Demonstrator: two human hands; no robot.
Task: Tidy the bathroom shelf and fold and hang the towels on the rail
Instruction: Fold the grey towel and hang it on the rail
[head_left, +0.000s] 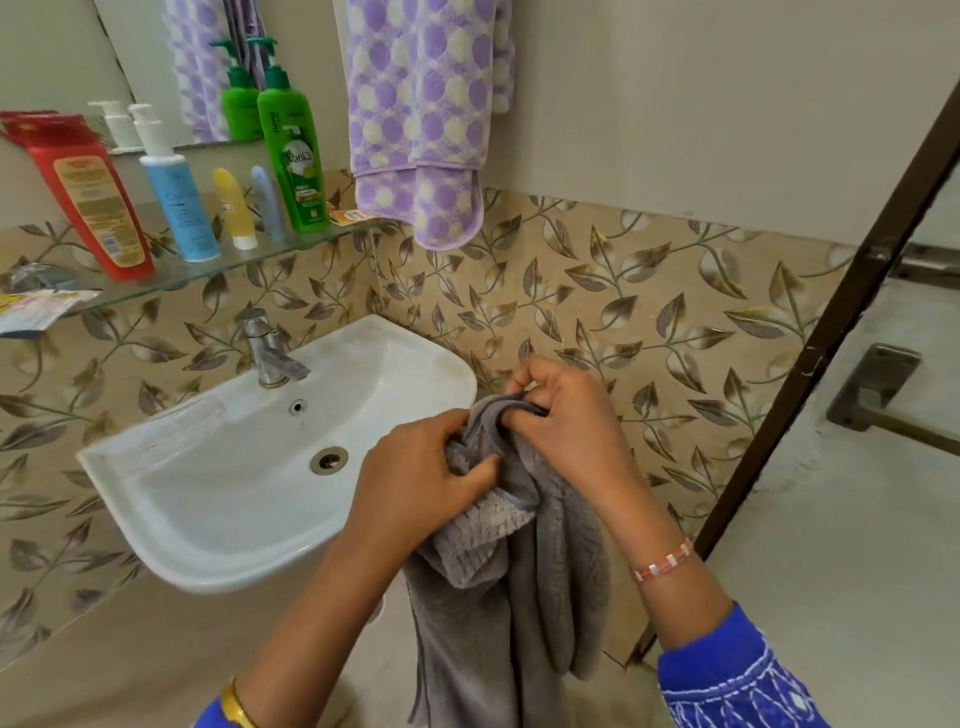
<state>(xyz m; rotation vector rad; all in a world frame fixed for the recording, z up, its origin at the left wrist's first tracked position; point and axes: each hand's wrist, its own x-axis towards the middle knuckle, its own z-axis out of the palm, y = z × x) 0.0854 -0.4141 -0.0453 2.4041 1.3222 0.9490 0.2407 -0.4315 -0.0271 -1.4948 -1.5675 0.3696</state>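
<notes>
A grey towel (498, 597) hangs bunched in front of me, to the right of the sink. My left hand (421, 478) grips its upper folds from the left, and my right hand (566, 421) pinches its top edge from the right. A purple dotted towel (421, 114) hangs folded on the wall above. On the glass shelf (208, 267) stand a red bottle (88, 192), a blue pump bottle (176, 192), a yellow tube (234, 208), a pale blue tube (267, 202) and a green pump bottle (291, 140).
A white sink (208, 467) with a metal tap (267, 348) juts from the leaf-patterned tiled wall. Sachets (36, 309) lie at the shelf's left end. A mirror (171, 67) hangs above the shelf. A dark door frame (831, 332) slants at right.
</notes>
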